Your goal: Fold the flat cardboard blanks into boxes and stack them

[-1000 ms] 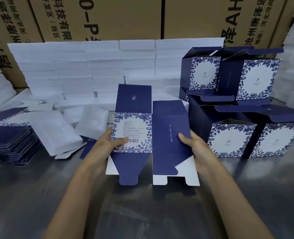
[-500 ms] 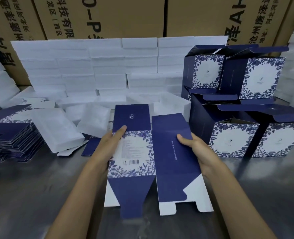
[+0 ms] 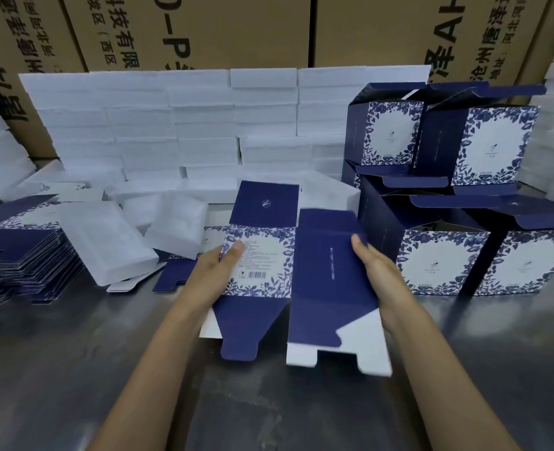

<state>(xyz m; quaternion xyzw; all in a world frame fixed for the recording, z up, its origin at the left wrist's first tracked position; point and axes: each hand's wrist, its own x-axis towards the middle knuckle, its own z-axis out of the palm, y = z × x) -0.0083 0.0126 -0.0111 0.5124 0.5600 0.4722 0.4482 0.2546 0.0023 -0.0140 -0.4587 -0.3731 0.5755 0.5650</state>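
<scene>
While the left hand [image 3: 215, 273] and right hand [image 3: 378, 271] pinch the flat navy floral-printed cardboard blank [image 3: 288, 275] by its side edges, pushing inward evenly should square it.

Both forearms reach forward (thumbs on top), left grip [image 3: 218, 271] and right grip [image 3: 378, 271] pinching.

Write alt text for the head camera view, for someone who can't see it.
Two bare hands, left hand and right hand, hold a navy floral cardboard blank over a metal table. Folded boxes stack at right, flat blanks at left, white foam blocks behind.
</scene>
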